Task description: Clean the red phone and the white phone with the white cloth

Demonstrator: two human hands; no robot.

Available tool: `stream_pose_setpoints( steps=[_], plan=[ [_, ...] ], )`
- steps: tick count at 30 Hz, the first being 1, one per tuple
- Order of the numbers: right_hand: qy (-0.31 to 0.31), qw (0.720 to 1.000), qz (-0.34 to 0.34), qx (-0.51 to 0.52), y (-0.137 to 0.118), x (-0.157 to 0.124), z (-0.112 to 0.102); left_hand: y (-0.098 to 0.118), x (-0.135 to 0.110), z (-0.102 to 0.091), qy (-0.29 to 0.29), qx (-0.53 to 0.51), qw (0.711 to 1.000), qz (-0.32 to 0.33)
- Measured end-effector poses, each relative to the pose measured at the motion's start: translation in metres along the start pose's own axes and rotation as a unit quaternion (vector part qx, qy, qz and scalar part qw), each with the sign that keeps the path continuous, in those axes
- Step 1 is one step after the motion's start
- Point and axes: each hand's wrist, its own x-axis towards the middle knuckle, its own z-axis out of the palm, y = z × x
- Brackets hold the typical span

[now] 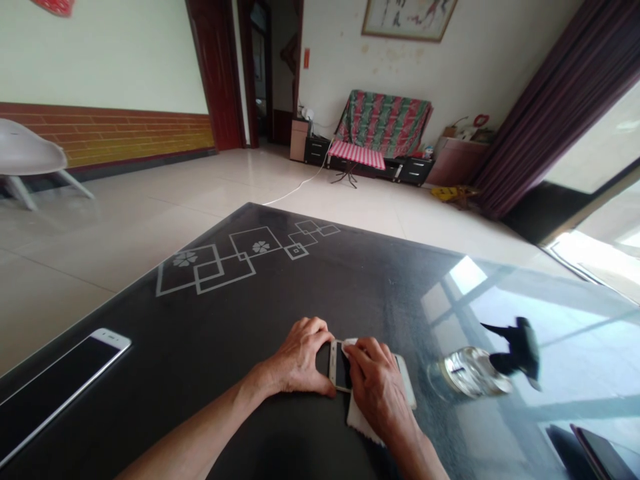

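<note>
A white-framed phone [341, 368] lies face up on the dark glass table [280, 293], resting on a white cloth [359, 420]. My left hand [300, 357] curls around the phone's left end and holds it down. My right hand [377, 387] lies on the screen with its fingers pressed on a fold of white cloth [350, 343] near the phone's top edge. The right half of the phone is hidden under my right hand.
A second white phone [60, 383] lies at the table's left edge. A clear spray bottle with a black trigger head [493, 367] lies on its side to the right. A dark phone or case [600, 453] sits at the bottom right corner.
</note>
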Motion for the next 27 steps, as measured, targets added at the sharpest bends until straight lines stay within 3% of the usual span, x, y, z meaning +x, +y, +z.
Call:
stream_pose_setpoints(
  steps=[5, 13, 16, 22, 27],
  plan=[
    [0.011, 1.000, 0.022, -0.006, 0.004, -0.002, 0.003, 0.001, 0.000, -0.001, 0.004, 0.000, 1.000, 0.006],
    [-0.018, 1.000, 0.001, -0.009, -0.016, 0.011, 0.007, -0.001, 0.001, 0.001, 0.001, 0.000, 1.000, 0.010],
    [-0.019, 1.000, -0.007, -0.006, -0.011, 0.006, 0.005, -0.002, 0.001, 0.001, 0.001, -0.001, 1.000, 0.008],
    [0.002, 0.998, 0.038, -0.041, 0.002, 0.001, -0.002, 0.000, 0.001, -0.002, 0.000, 0.003, 1.000, 0.018],
    [-0.017, 0.998, 0.029, -0.046, -0.013, 0.010, 0.005, -0.001, 0.002, -0.001, 0.005, 0.005, 1.000, 0.022]
  ],
)
